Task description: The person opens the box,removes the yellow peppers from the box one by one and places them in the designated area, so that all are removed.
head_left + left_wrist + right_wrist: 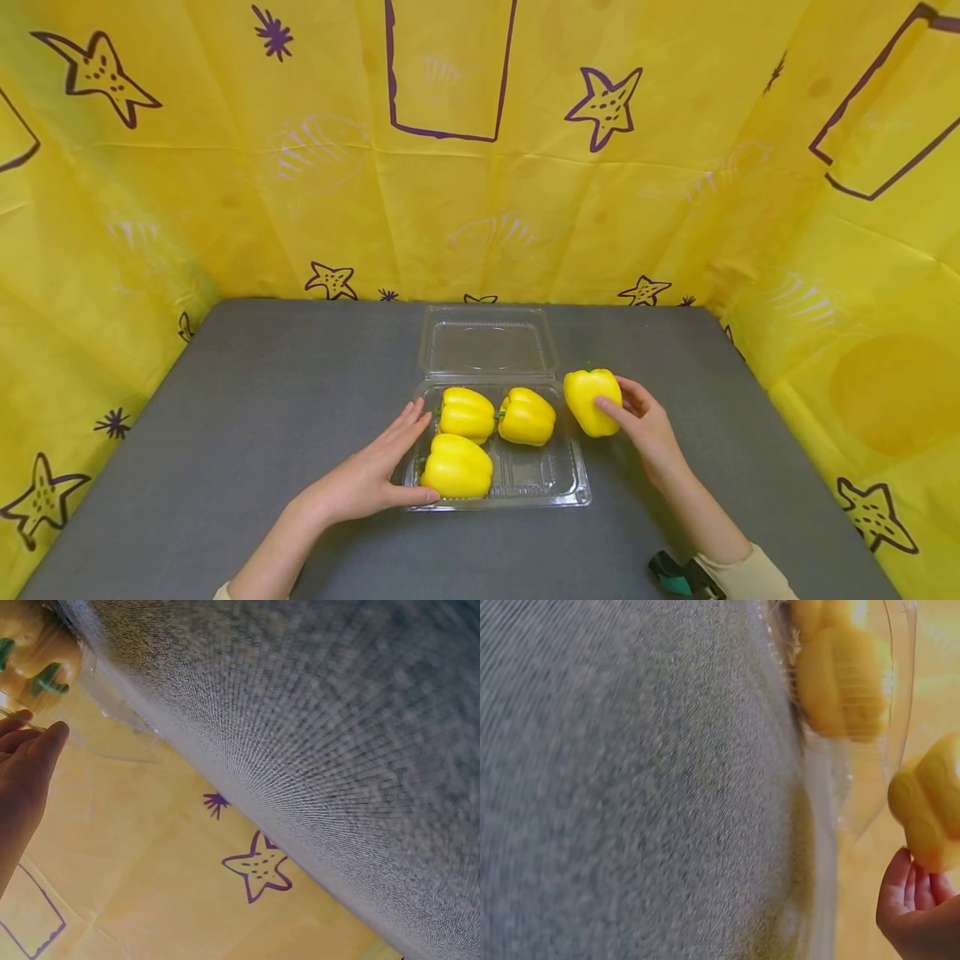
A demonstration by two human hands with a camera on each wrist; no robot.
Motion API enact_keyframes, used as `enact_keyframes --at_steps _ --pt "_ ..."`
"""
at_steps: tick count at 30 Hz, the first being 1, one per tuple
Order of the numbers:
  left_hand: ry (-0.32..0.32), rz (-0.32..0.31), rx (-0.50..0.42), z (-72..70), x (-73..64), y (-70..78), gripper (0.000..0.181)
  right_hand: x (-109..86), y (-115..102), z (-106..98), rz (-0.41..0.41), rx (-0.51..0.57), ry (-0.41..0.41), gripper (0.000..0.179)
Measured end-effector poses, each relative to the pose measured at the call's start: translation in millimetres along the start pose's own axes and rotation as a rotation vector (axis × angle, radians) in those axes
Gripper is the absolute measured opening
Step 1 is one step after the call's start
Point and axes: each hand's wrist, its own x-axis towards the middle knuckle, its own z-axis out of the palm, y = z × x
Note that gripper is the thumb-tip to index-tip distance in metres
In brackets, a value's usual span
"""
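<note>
My right hand (651, 432) grips a yellow bell pepper (588, 402) just right of the clear plastic container (536, 482), thumb across its near face. In the right wrist view the fingers press against the underside of this pepper (934, 806). Three more yellow bell peppers lie in the container: back left (467, 414), back right (528, 417) and front left (457, 467). At the container's left side rests my left hand (371, 477), fingers extended along the edge, thumb by the front left corner. Fingertips at the rim also show in the left wrist view.
The container's hinged clear lid (487, 343) lies folded back behind it on the grey table (285, 400). Yellow printed cloth (465, 208) surrounds the table at the back and sides. A dark strapped object (682, 577) sits by the right sleeve.
</note>
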Motion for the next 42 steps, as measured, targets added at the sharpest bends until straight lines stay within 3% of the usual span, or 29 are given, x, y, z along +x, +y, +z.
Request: enact_keyframes --at_steps 22,42 --pt "-0.008 -0.010 -0.007 0.0 0.5 -0.3 0.108 15.5 13 -11 0.148 0.020 -0.046 0.066" --pt "-0.010 -0.007 -0.007 0.5 1.4 -1.7 0.109 23.9 22 -10 0.165 -0.021 -0.073 0.069"
